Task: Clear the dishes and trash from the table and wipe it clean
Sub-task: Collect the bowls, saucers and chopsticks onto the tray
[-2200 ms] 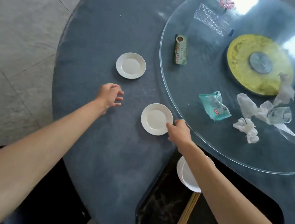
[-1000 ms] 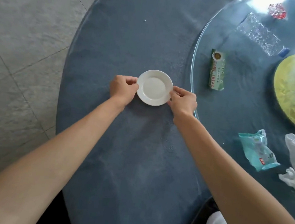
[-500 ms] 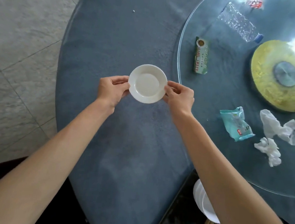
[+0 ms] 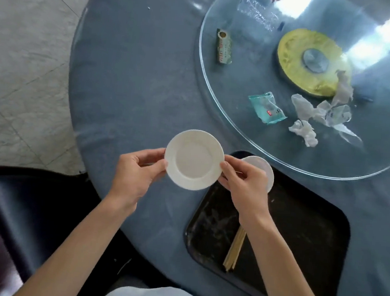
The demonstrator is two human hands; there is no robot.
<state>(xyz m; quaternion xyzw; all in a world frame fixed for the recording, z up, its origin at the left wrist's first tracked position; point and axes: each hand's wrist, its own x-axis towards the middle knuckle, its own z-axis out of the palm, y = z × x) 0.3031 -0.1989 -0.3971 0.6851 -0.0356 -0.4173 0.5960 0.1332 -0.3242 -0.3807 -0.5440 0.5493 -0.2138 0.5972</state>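
A small white plate (image 4: 194,159) is held level above the blue table (image 4: 129,76), near its front edge. My left hand (image 4: 135,173) pinches its left rim and my right hand (image 4: 245,185) pinches its right rim. Just to the right lies a black tray (image 4: 304,230) with a stack of white plates (image 4: 261,169) at its far corner, partly hidden by my right hand, and wooden chopsticks (image 4: 234,252). Trash lies on the glass turntable (image 4: 210,73): a green packet (image 4: 224,46), a teal wrapper (image 4: 267,108), crumpled tissues (image 4: 305,132) and clear plastic (image 4: 333,112).
A yellow disc (image 4: 291,61) sits under the turntable's centre. A flattened clear bottle (image 4: 257,14) lies at the far side of the glass. A dark chair (image 4: 18,215) stands at the lower left, close to the table edge. Grey tiled floor (image 4: 20,61) lies to the left.
Both hands took hold of the far plate on the table, lifted it and brought it back toward me, close to the tray. The other plate near the turntable is gone from the table.
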